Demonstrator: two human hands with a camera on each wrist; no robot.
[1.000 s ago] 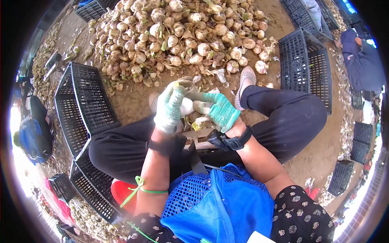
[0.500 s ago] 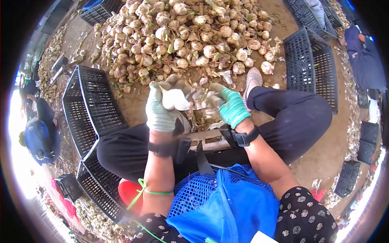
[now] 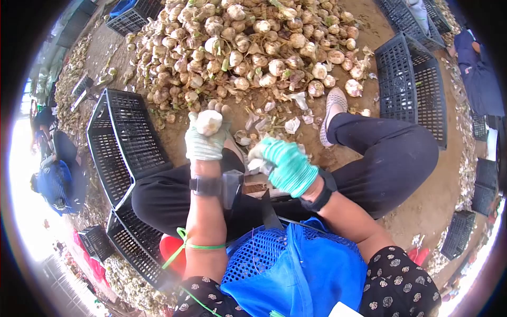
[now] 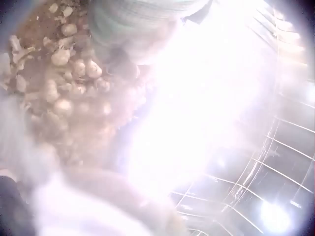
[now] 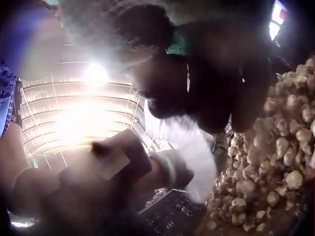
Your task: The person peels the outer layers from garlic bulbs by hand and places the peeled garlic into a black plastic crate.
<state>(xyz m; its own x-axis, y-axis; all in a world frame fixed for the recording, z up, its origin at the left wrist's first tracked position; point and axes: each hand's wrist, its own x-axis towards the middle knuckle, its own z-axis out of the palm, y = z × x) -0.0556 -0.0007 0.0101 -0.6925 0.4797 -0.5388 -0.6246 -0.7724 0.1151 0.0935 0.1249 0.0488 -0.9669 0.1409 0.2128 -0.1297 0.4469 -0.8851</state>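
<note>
A pale, whitish garlic bulb (image 3: 209,122) sits in my left hand (image 3: 205,143), which wears a light striped work glove and grips it with thumb and fingers. To the right and nearer my body is my right hand (image 3: 288,166), in a green-and-white glove. Its fingers are bent and blurred, with a pale patch at the tips; I cannot tell whether they hold anything. In the right wrist view the gloved fingers (image 5: 167,83) are dark and bent. Loose papery skins (image 3: 292,125) lie on the ground beyond the hands.
A big heap of garlic bulbs (image 3: 253,50) lies ahead. Black plastic crates stand at left (image 3: 127,134) and right (image 3: 409,87). A low wooden piece (image 3: 259,185) is between my legs, and a blue mesh-and-cloth bag (image 3: 296,264) is in my lap. Other people sit on both sides.
Both hands were together at a white bulb, then separated. My left hand has moved left, the bulb turned upward in it. The right hand swung right, then back towards my body.
</note>
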